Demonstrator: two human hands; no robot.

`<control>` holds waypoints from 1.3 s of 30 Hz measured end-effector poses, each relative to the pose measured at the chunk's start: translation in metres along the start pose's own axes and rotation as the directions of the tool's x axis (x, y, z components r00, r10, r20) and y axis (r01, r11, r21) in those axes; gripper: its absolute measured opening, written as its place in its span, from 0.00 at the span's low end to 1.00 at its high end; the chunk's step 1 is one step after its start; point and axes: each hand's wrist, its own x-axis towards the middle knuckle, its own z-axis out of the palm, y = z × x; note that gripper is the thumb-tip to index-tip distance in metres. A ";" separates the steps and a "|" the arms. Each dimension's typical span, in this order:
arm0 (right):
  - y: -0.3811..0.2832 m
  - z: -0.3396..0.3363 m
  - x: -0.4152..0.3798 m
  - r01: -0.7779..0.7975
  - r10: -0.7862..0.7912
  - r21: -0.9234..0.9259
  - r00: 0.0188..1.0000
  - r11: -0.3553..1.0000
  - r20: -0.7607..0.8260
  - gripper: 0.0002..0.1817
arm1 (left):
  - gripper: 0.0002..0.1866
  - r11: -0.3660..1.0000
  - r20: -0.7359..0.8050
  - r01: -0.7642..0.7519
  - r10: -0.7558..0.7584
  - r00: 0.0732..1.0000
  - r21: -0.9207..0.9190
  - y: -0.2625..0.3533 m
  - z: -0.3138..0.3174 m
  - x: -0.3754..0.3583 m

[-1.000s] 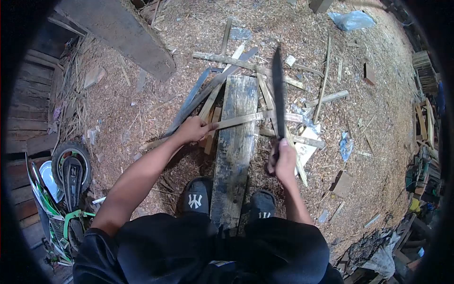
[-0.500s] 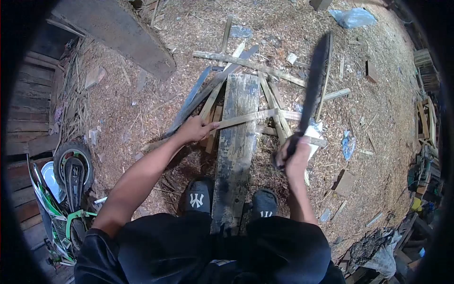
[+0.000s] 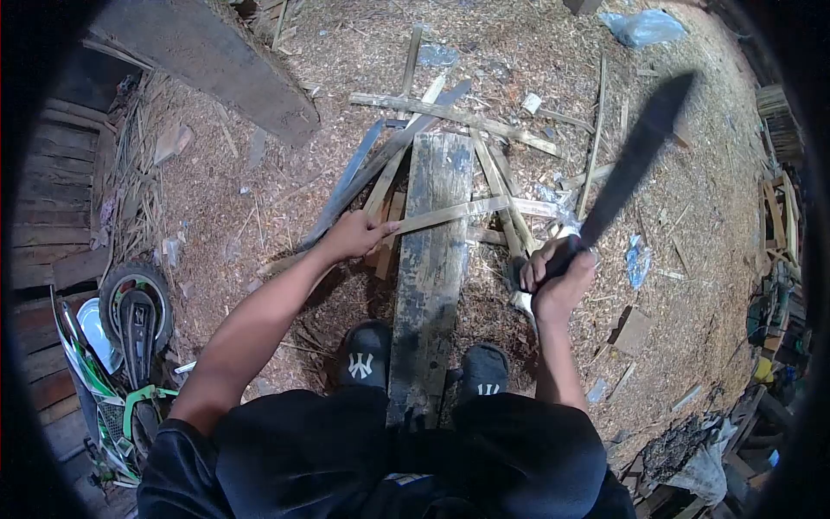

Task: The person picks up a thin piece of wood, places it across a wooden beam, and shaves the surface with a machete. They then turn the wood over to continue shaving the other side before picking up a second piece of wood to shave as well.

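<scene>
My left hand (image 3: 354, 235) pinches the near end of a thin wooden strip (image 3: 454, 212). The strip lies slantwise across a thick, weathered plank (image 3: 435, 259) that runs away from between my feet, and its far end reaches out to the right. In my right hand (image 3: 558, 281) is a machete (image 3: 638, 151), fingers wrapped round its handle. Its dark, broad blade points up and to the right, well apart from the strip. Beyond the plank's far end several sticks (image 3: 458, 117) lie crossed over one another.
Wood chips cover the ground. A large beam (image 3: 207, 69) juts in at upper left. A green and white motorbike (image 3: 121, 381) stands at lower left. Blue plastic (image 3: 637, 262) and a wood block (image 3: 631, 332) lie to the right. Scrap is heaped at lower right (image 3: 705, 471).
My right hand has shifted slightly right, and the machete's blade has swung from near upright to a rightward tilt. My left hand and the strip have stayed in place.
</scene>
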 end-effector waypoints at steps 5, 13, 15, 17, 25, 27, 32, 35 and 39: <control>0.111 -0.029 -0.038 -0.427 0.534 -0.754 0.837 0.499 -0.120 0.28 | 0.40 1.000 0.003 0.019 -0.019 1.000 -0.016 0.000 0.001 0.001; -0.007 0.006 0.001 -0.050 0.050 0.059 0.999 0.997 0.006 0.34 | 0.39 1.000 -0.006 -0.008 0.008 1.000 0.011 -0.002 -0.002 0.000; 0.041 0.007 -0.015 0.066 -0.068 0.118 0.998 0.991 0.011 0.35 | 0.39 1.000 0.002 0.020 -0.020 1.000 0.015 -0.004 -0.002 0.001; 0.103 -0.020 -0.028 -0.542 0.619 -0.694 0.766 0.473 -0.176 0.35 | 0.39 0.999 0.004 0.031 -0.031 1.000 0.015 -0.001 -0.004 0.001; -0.009 -0.002 0.001 -0.116 0.114 0.030 0.992 0.993 0.049 0.33 | 0.39 0.999 0.005 -0.037 0.037 0.999 -0.004 0.001 -0.005 -0.003; 0.005 0.008 -0.006 -0.017 0.050 0.280 0.992 0.960 -0.112 0.34 | 0.39 1.000 -0.004 -0.012 0.012 1.000 -0.005 -0.003 -0.001 0.001; 0.104 -0.027 -0.034 -0.326 0.374 -0.732 0.921 0.599 -0.104 0.34 | 0.38 0.999 0.003 -0.020 0.020 1.000 -0.050 0.004 -0.008 -0.001; 0.013 -0.002 -0.013 -0.524 0.531 -0.252 0.846 0.814 -0.045 0.33 | 0.38 0.999 0.001 -0.004 0.004 1.000 -0.033 -0.002 -0.001 -0.005; -0.006 -0.008 0.003 -0.118 0.123 0.098 0.991 0.988 -0.049 0.36 | 0.38 1.000 0.010 -0.003 0.003 1.000 -0.016 -0.001 -0.003 -0.002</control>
